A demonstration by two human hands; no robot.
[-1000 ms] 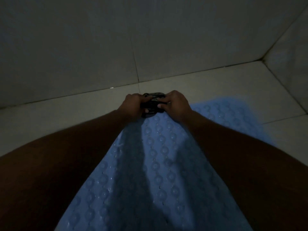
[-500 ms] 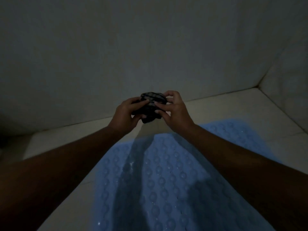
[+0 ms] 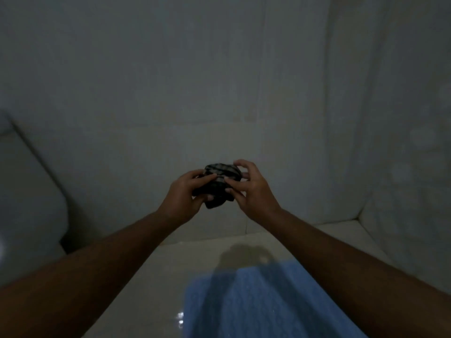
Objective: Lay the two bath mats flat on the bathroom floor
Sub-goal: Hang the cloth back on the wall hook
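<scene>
A blue bath mat [image 3: 256,306] with a bumpy surface lies flat on the pale tiled floor [image 3: 151,296] at the bottom of the head view, between my forearms. Above it, in front of the wall, I hold a small dark bundle with a pale checked pattern [image 3: 220,184] in both hands. My left hand [image 3: 185,195] grips its left side with thumb on top. My right hand [image 3: 249,189] pinches its right side with curled fingers. No second mat shows apart from this bundle, and I cannot tell what the bundle is.
A grey tiled wall [image 3: 219,81] fills the upper view and meets a side wall [image 3: 402,142] in the corner at right. A pale rounded fixture [image 3: 26,203] stands at the left edge. The room is dim.
Both hands have lifted the dark bundle from the far end of the blue mat up to wall height. The view has tilted upward, so less of the mat shows.
</scene>
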